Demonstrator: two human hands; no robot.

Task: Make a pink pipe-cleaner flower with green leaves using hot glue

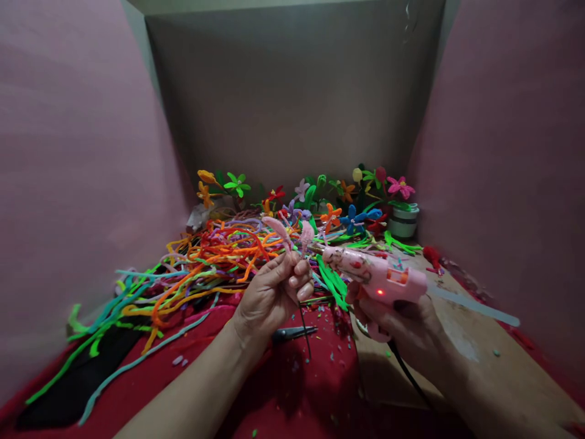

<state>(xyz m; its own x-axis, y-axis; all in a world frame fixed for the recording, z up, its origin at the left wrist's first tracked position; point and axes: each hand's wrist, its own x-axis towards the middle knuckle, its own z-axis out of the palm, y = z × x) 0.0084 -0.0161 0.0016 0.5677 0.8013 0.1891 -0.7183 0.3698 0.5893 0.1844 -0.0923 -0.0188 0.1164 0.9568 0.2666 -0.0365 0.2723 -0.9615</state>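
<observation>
Between the fingers of my left hand is a pipe cleaner flower, its pale pink fuzzy petals sticking up above the fingertips. Its thin dark stem hangs below the hand. My right hand is wrapped round a pink hot glue gun, whose small red light glows. The gun's nozzle points left, close to the pink petals; I cannot tell whether it touches them. A clear glue stick juts out of the gun's back.
Many loose coloured pipe cleaners are heaped on the red cloth. Scissors lie below my left hand. Finished flowers, including a blue one, stand behind. A brown board lies at right, and pink walls flank both sides.
</observation>
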